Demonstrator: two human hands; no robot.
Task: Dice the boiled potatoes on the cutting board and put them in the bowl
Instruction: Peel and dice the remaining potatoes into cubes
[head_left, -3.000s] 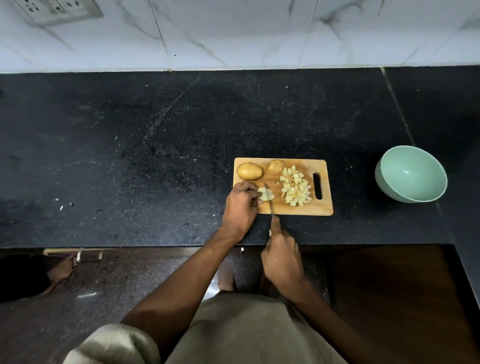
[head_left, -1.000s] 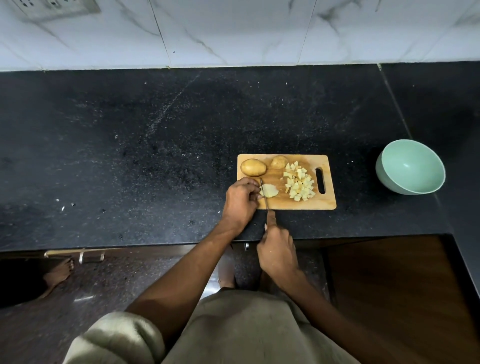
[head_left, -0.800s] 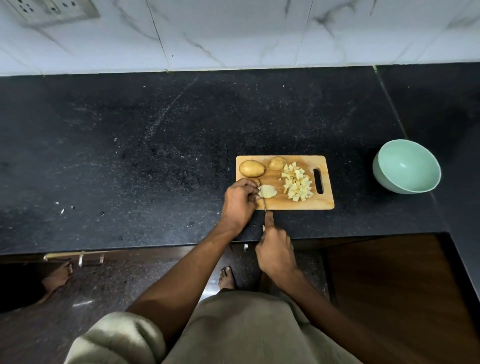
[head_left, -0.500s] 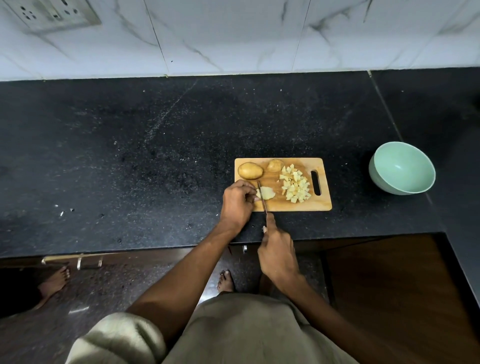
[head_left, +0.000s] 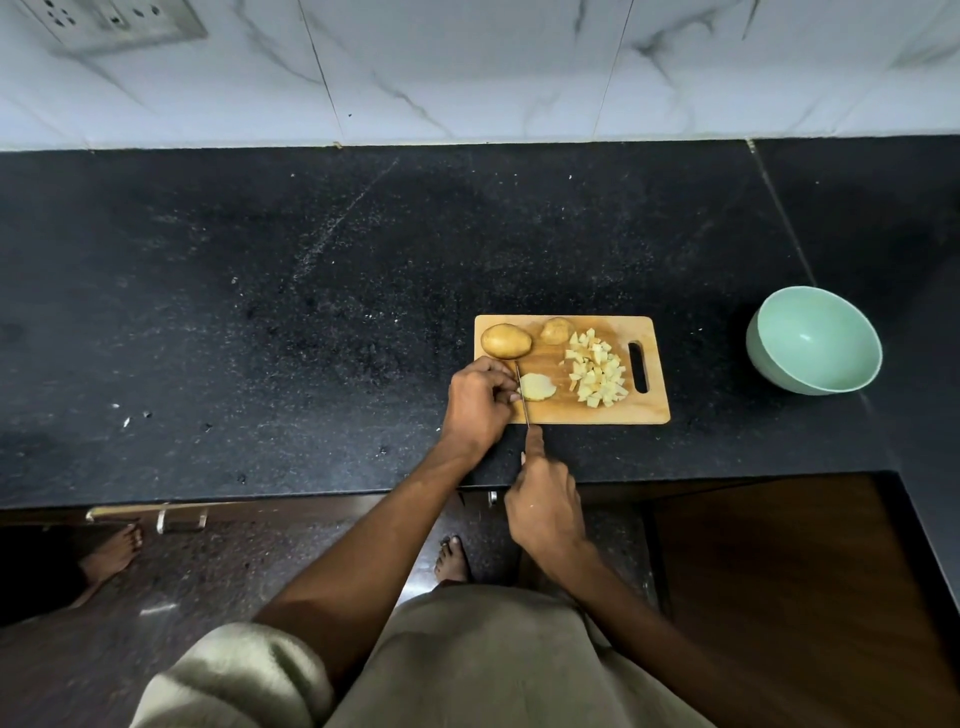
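Observation:
A wooden cutting board (head_left: 613, 413) lies on the black counter. On it are a whole potato (head_left: 506, 341), a smaller potato piece (head_left: 557, 330), a pile of diced potato (head_left: 596, 375) and a pale potato slab (head_left: 537, 387). My left hand (head_left: 475, 402) pinches the slab's left edge with curled fingertips. My right hand (head_left: 543, 501) grips a knife (head_left: 522, 394), index finger laid along its spine, with the blade standing between my left fingers and the slab. A mint green bowl (head_left: 779, 364) sits empty to the right of the board.
The counter's front edge (head_left: 260, 493) runs just below the board. A marble-tiled wall with a socket plate (head_left: 119, 21) closes the back. Bare feet show on the floor under the counter, one (head_left: 111, 558) at the far left.
The knife blade has shifted left across the potato slab toward my left fingers. The camera view has drifted slightly; the board and bowl stay in place.

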